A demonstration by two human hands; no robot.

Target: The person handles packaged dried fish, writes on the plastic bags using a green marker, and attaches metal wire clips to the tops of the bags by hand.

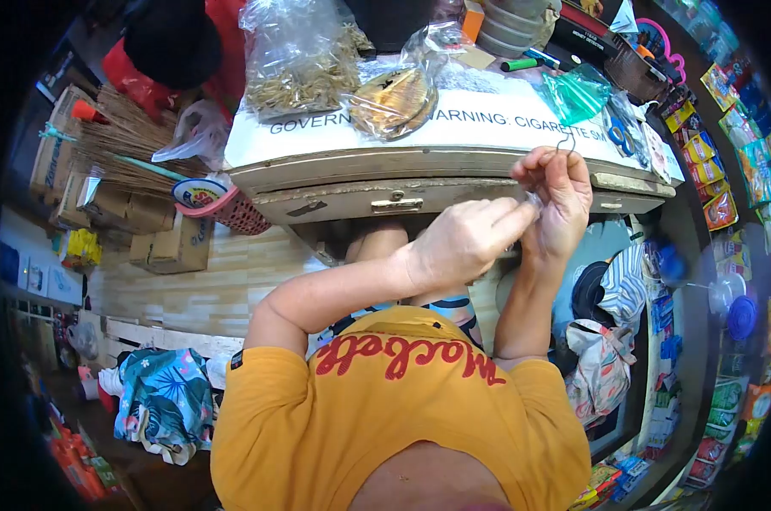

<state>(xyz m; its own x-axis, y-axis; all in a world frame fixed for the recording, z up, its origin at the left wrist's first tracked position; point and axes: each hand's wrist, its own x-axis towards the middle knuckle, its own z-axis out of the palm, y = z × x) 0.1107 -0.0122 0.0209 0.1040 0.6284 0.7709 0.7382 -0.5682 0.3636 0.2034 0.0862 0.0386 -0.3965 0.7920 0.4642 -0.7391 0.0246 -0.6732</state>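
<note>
My left hand (475, 230) reaches across in front of my body, its fingers pinched on a small bit of clear plastic (534, 203) beside the right palm. My right hand (564, 196) is raised with curled fingers, and a thin, dark wire hook (566, 136) sticks up from its fingertips. Part of what lies between the two hands is hidden by the fingers. Just beyond, on the white-covered desk (317, 140), are a green plastic bag (577, 94) and blue-handled scissors (622, 136).
A bag of flat dried fish (394, 100) and a larger bag of small dried pieces (300, 72) sit on the desktop. Below is a drawer front (351, 204). Brooms and a pink basket (236, 211) stand left; hanging packets (705, 162) line the right.
</note>
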